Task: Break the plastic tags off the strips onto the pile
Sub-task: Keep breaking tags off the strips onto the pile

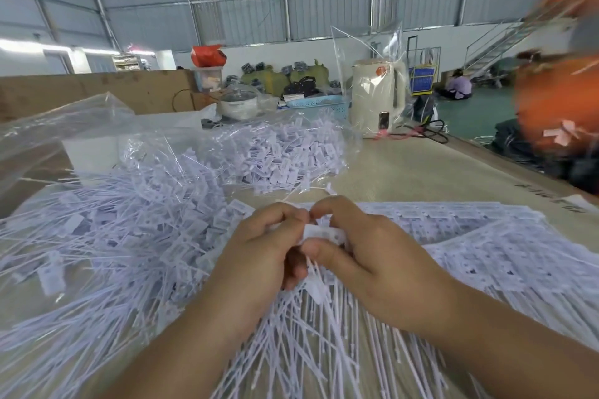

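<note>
A broad pile (107, 236) of loose white tags covered the table's (421, 172) left side, with uncut strips (486, 243) fanned out at right. Between them, the left hand (259, 246) and right hand (366, 253) met, fingers pinched on one strip's tag (319, 232).

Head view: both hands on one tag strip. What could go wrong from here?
1. The left hand and right hand pinch the same white tag strip with fingertips nearly touching, so a snap could slip or tear a tag unevenly.
2. The loose tag pile lies to the left beside the unbroken sheets; freed tags may drop among them.
3. Long tails fan under the wrists and could snag.
</note>
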Demonstrator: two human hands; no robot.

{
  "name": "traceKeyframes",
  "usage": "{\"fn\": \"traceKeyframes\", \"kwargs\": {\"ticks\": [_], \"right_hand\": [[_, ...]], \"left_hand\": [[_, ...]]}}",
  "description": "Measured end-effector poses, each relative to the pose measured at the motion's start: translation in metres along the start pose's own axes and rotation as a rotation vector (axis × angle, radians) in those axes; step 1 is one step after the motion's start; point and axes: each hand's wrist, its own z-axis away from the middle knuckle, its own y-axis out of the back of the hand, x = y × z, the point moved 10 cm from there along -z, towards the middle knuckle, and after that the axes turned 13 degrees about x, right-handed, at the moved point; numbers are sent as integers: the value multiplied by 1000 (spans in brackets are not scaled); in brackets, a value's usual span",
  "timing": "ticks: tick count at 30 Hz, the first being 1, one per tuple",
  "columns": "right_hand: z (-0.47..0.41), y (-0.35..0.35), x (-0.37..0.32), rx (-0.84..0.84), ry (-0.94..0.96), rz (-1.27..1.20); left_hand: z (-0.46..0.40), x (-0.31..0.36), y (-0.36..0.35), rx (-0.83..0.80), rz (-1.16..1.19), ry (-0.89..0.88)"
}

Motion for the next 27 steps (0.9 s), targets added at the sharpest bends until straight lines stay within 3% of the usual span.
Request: {"fn": "traceKeyframes", "kwargs": {"ticks": [10, 16, 21, 27], "right_hand": [[4, -12, -7, -155, 5, -114], [-1, -2, 5, -187, 7, 50], [-1, -2, 9, -200, 27, 99], [-6, 6, 5, -95, 14, 92]], "left_hand": [[10, 3, -18, -199, -127, -32], [1, 10, -4, -126, -137, -74], [3, 10, -8, -171, -172, -107], [2, 12, -10, -118, -57, -94]]}}
